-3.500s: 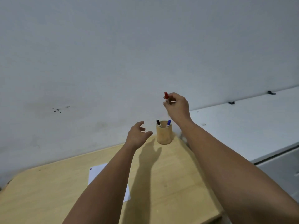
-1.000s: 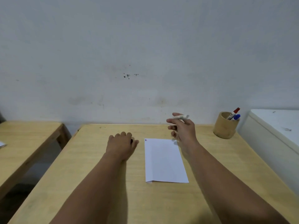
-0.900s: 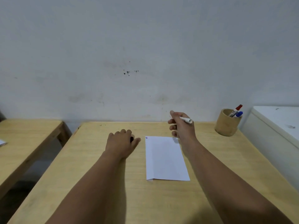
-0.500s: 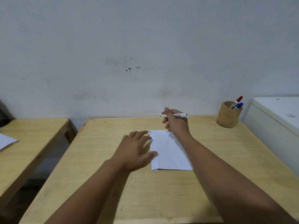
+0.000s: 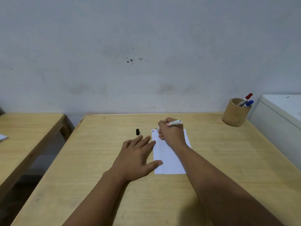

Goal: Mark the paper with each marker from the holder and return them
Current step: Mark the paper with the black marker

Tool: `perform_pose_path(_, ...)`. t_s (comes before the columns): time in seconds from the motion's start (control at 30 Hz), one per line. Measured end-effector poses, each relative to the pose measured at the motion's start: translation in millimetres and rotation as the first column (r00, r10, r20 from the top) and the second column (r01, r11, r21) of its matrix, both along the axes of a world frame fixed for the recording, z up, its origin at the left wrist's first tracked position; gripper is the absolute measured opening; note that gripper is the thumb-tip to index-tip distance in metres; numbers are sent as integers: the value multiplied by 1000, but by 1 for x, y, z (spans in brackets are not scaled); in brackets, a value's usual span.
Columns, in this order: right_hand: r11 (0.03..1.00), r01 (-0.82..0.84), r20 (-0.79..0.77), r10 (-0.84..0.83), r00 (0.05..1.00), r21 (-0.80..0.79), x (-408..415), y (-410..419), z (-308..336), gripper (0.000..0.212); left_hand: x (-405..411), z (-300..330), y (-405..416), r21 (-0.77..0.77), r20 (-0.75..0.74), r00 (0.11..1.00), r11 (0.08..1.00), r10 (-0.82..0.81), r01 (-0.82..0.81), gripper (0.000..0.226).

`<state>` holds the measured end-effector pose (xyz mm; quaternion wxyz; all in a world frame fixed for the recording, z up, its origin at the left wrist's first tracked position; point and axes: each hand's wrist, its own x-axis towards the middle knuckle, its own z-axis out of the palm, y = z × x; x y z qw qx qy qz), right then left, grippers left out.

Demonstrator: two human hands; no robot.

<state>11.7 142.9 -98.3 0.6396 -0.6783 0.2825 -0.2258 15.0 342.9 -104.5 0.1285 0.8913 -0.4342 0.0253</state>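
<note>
A white paper (image 5: 169, 159) lies on the wooden table (image 5: 228, 152), with small blue and red marks at its top left corner. My right hand (image 5: 171, 133) grips a white uncapped marker (image 5: 174, 123), its tip down at the paper's top edge. My left hand (image 5: 136, 155) lies flat with spread fingers, thumb and fingertips on the paper's left edge. A black marker cap (image 5: 137, 132) stands on the table just beyond my left fingers. At the far right a round wooden holder (image 5: 234, 113) contains a red-capped marker (image 5: 246, 99) and a blue-capped marker (image 5: 249, 103).
A second wooden table (image 5: 27, 128) stands to the left across a gap, with a scrap of paper (image 5: 2, 138) at its edge. A white cabinet (image 5: 280, 119) adjoins the table on the right. A grey wall (image 5: 146, 54) rises behind.
My left hand let go of the black cap, which now stands on the table, and moved right to press the paper's edge. My right hand lowered the marker tip to the paper.
</note>
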Motion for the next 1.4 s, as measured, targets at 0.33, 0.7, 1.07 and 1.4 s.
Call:
perform_pose_path(0.33, 999, -31, 11, 32, 999, -43, 0, 1, -2, 27, -1, -3, 1, 33, -15, 999, 998, 49, -49, 95)
perform_pose_path(0.7, 990, -45, -33, 41, 999, -137, -2, 3, -2, 27, -4, -1, 1, 22, -11, 998, 998, 54, -54, 94)
perform_pose_path(1.07, 992, -56, 51, 51, 997, 114, -3, 0, 14, 30, 5, 7, -2, -413, 99, 976, 901, 192, -136, 59)
perform_pose_path(1.4, 973, -213, 160, 225, 961, -91, -49, -13, 53, 21, 36, 32, -25, -222, -76, 892, 864, 446, -451, 27)
